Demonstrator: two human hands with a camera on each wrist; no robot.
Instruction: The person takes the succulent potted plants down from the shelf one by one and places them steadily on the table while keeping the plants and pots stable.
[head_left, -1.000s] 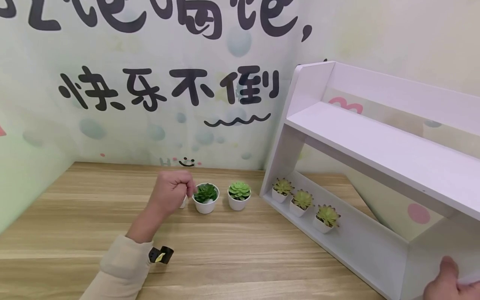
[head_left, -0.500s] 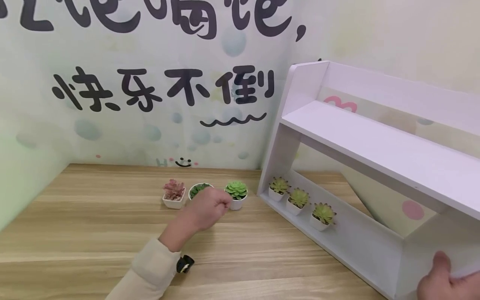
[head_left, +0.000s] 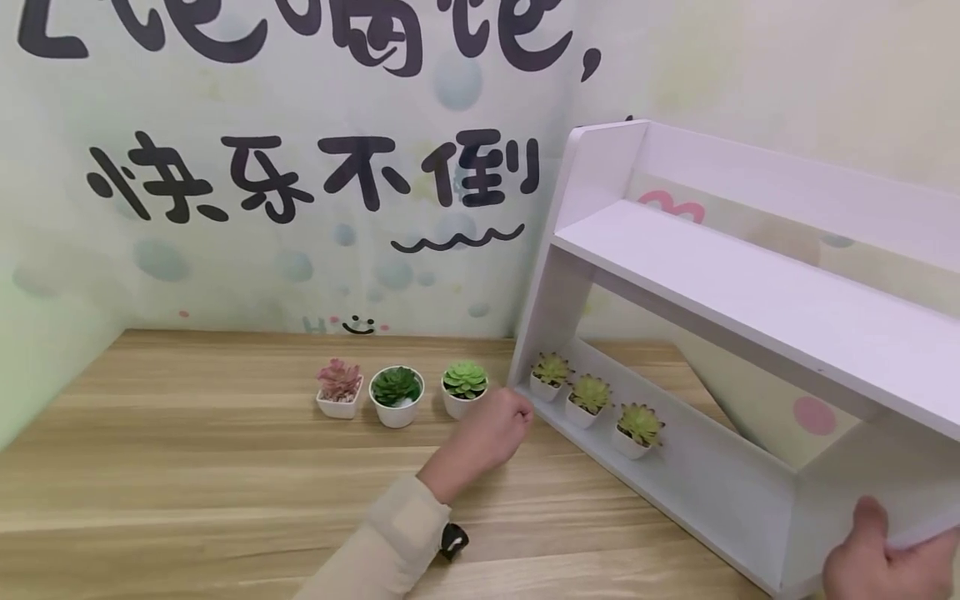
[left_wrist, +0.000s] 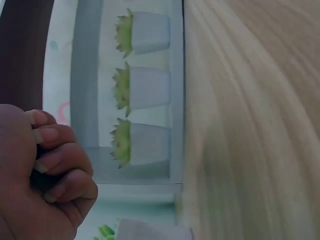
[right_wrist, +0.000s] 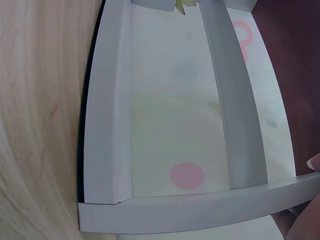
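Right hand (head_left: 888, 562) grips the shelf's (head_left: 750, 292) near end while the left hand (head_left: 497, 425), a loose empty fist by its far corner, could nudge it and topple the three pots (head_left: 590, 403) inside

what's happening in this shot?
A person stands a white two-tier wooden shelf on a wooden table. The right hand grips the shelf's near end panel. The left hand, fingers curled and holding nothing, hovers by the shelf's far end. Three yellow-green succulents in white pots sit on the bottom tier; three more potted succulents stand on the table.
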